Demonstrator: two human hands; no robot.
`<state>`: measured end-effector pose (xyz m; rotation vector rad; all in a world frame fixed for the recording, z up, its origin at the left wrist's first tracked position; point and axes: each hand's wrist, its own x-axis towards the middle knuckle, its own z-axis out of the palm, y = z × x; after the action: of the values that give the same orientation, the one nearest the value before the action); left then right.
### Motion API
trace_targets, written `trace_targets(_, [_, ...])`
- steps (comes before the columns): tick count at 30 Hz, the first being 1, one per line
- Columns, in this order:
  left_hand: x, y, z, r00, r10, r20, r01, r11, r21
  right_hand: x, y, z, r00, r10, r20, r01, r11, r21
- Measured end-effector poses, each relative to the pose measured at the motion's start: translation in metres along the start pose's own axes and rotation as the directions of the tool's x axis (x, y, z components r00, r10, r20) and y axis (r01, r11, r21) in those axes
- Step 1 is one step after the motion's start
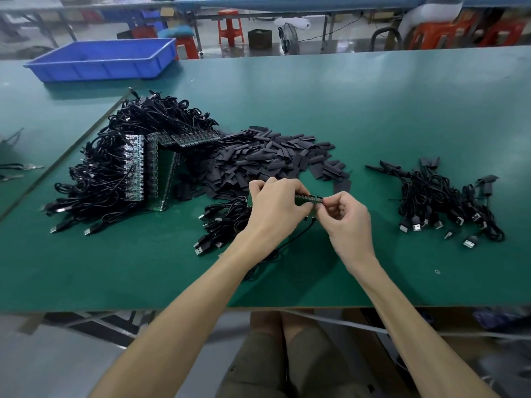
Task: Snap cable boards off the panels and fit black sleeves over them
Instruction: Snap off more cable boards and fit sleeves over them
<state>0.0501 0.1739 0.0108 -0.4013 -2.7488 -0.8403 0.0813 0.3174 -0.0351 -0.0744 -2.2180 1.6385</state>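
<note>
A narrow green panel strip (305,197) with small boards is held between both hands above the green table (373,110). My left hand (277,209) grips its left part with curled fingers. My right hand (346,218) pinches the strip's right end, where a small cable board sits. Black cables (227,218) hang from the strip and trail under my hands. A heap of flat black sleeves (267,162) lies just beyond my hands. At the left stands a stack of green panels with cables (149,165).
A small pile of sleeved cables with USB plugs (448,202) lies at the right. A blue plastic tray (106,60) stands at the far left of the table. Scissors or pliers (20,170) lie at the left edge. The table's front edge is close to my body.
</note>
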Motion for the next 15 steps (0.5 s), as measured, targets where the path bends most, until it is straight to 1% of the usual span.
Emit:
trace_targets(2, [0.0, 0.003, 0.003, 1.0, 0.0, -0.026, 0.002, 0.996, 0.093, -0.002, 0.0, 0.002, 1.0, -0.02, 0.015, 0.021, 0.999, -0.03])
trace_targets(4, [0.0, 0.003, 0.003, 1.0, -0.008, -0.028, 0.012, 0.991, 0.131, -0.003, 0.0, 0.004, 0.999, -0.014, 0.045, 0.016, 0.999, -0.038])
trace_targets(5, [-0.001, 0.002, 0.003, 1.0, -0.005, -0.03, 0.009, 0.991, 0.132, -0.001, 0.001, 0.004, 0.999, 0.015, 0.05, -0.015, 1.0, -0.004])
trace_targets(7, [-0.002, -0.003, -0.001, 0.999, 0.019, -0.041, -0.012, 0.987, 0.159, 0.003, 0.003, 0.0, 0.993, 0.105, 0.059, -0.113, 0.982, 0.15])
trace_targets(9, [-0.003, -0.012, -0.009, 0.999, 0.023, -0.04, -0.014, 0.98, 0.199, 0.005, 0.004, -0.002, 0.986, 0.141, 0.084, -0.157, 0.956, 0.249])
trace_targets(12, [-0.003, -0.028, -0.018, 0.999, -0.039, -0.019, 0.043, 0.97, 0.238, 0.002, 0.004, 0.0, 0.984, 0.123, 0.132, -0.154, 0.953, 0.261])
trace_targets(15, [-0.004, -0.045, -0.024, 0.994, -0.11, -0.013, 0.108, 0.933, 0.343, 0.002, 0.004, 0.001, 0.98, 0.125, 0.157, -0.164, 0.949, 0.27])
